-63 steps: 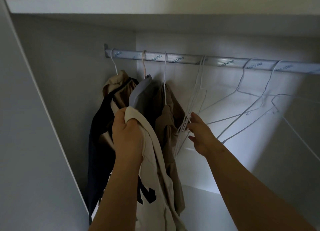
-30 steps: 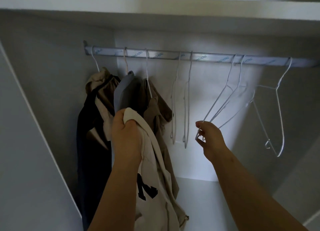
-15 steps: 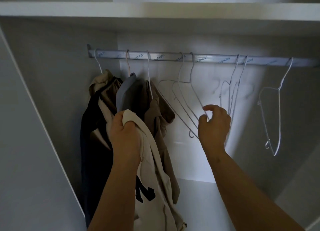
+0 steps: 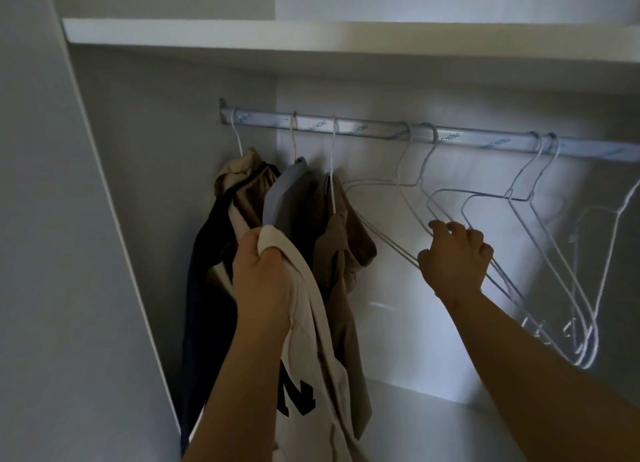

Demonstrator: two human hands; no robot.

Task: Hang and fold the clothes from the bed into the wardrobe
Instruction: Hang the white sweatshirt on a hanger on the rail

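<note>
My left grip [image 4: 263,281] is clamped on the bunched top of the cream shirt [image 4: 322,350], which hangs below it in front of the hung clothes [image 4: 332,239]. My right grip [image 4: 453,257] pinches a white wire hanger [image 4: 419,183] hooked on the rail [image 4: 363,129] above. I should take one wire only, lift to unhook it, then carry it across to the shirt.

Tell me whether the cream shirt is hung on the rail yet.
Not hung. The left hand grips the shirt bunched up below the rail, and no hanger hook shows above it.
</note>
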